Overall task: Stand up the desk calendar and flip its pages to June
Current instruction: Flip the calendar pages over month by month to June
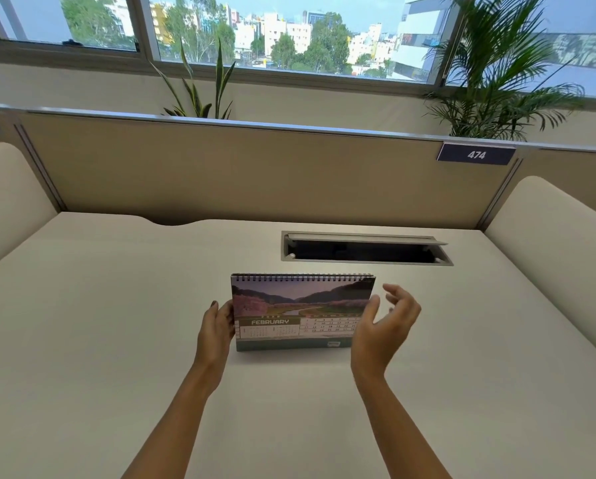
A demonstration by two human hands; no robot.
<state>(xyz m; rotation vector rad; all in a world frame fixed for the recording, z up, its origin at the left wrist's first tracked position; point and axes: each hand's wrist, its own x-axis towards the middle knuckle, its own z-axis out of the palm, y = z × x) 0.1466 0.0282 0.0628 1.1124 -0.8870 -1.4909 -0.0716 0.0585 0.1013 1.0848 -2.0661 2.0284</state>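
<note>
Left hand [217, 328] grips the standing calendar [298, 311] by its left edge; page reads FEBRUARY. Right hand [384, 326] hovers open beside it. Behind, sign [476, 154] reads 474.

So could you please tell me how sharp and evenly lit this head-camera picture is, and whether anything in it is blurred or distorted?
In the head view, soft daylight casts only faint shadows on the desk; the calendar reads "FEBRUARY" sharply, though its small dates are fuzzy; the open right hand looks slightly motion-blurred; the wide lens bows the partition rail.

One calendar [296, 311], two hands [217, 326] [383, 326], two plants [200, 88] [497, 70], one number plate [476, 154].
</note>
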